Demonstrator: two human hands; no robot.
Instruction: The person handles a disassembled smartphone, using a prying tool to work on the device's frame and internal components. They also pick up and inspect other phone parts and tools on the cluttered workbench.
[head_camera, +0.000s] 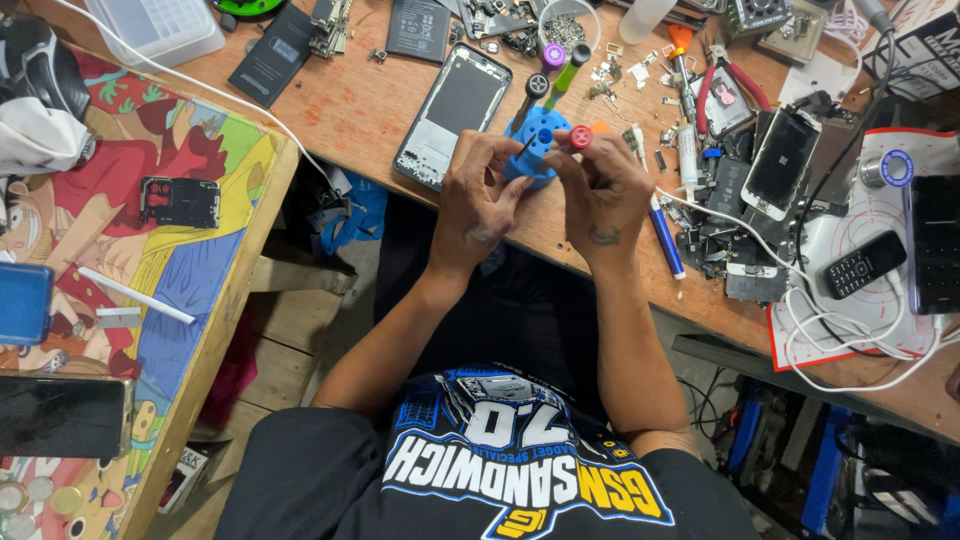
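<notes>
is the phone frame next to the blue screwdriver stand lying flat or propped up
Lying flat. The phone frame rests on the wooden bench, hollow inside facing up.

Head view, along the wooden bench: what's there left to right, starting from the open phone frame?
Phone frame → left hand → blue screwdriver stand → right hand → blue pen → white phone → black keypad phone → black phone at the edge.
</notes>
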